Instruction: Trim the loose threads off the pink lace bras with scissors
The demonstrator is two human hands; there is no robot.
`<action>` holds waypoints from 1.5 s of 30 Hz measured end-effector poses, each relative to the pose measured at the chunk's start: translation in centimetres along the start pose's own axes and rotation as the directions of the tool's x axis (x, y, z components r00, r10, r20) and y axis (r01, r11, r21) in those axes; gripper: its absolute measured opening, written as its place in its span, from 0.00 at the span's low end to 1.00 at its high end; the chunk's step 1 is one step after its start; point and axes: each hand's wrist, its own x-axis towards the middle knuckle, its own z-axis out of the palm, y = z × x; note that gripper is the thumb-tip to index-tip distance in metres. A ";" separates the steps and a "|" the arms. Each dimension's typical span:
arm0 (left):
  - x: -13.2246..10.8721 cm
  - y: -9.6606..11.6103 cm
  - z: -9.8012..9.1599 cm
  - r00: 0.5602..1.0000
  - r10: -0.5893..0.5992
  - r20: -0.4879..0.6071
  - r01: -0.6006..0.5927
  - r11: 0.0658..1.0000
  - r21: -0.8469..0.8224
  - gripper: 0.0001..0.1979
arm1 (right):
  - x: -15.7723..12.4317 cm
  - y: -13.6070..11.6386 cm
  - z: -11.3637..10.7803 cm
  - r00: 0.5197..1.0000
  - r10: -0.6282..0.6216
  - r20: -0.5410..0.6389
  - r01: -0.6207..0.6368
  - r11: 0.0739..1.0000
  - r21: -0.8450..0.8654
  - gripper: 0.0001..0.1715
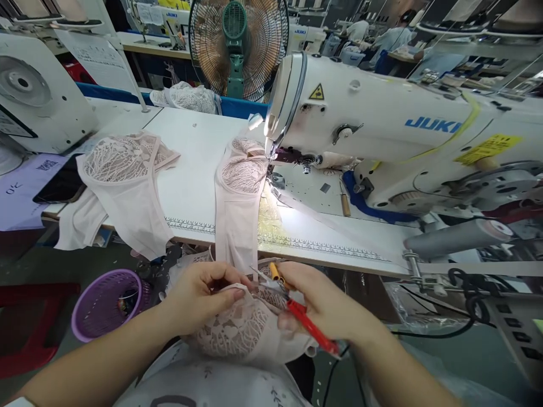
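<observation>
Pinching the edge of a pale lace bra [237,334], the left hand [203,297] had its thumb and fingers pressed together on the cloth. The right hand [328,299] had its fingers wrapped around red scissors [311,328], and the blades pointed left, close to the cloth. I could not tell if the blades touched anything. The lace bra was on the near side, in front of the person and lower than the white desk [190,147].

The lace cup and the plain side looked already joined, so much of the sewing seemed done on this one. Some snipping may have been left, but any loose threads were too small to see. A second bra [237,217] lay by the sewing machine [348,107], hanging over the near edge, and a pile of bras [123,186] lay on the left.

Big blue letters on the sewing machine said JUKI, and so did a far machine [175,29]. A paper [25,198] on the left said OK. A yellow label [487,148] had writing too small to read. A ruler [190,226] ran along the near edge.
</observation>
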 end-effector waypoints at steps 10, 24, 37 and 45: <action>0.3 0.5 0.1 0.999 -0.052 -0.003 0.051 0.959 0.279 0.08 | -1.4 1.5 -1.6 0.984 0.149 0.096 -0.102 0.920 -0.379 0.26; 0.4 1.2 0.1 0.993 -0.119 0.022 0.105 0.939 0.326 0.08 | -1.9 1.3 -1.5 0.987 0.141 0.076 -0.092 0.887 -0.452 0.28; 0.6 1.2 0.0 0.959 -0.268 0.090 0.241 0.941 0.237 0.09 | -2.0 1.1 -1.2 0.985 0.157 0.069 -0.107 0.878 -0.467 0.28; 0.8 1.1 -0.1 0.972 -0.227 0.063 0.209 0.954 0.215 0.09 | -1.8 1.1 -1.2 0.966 0.206 0.154 -0.150 0.938 -0.311 0.29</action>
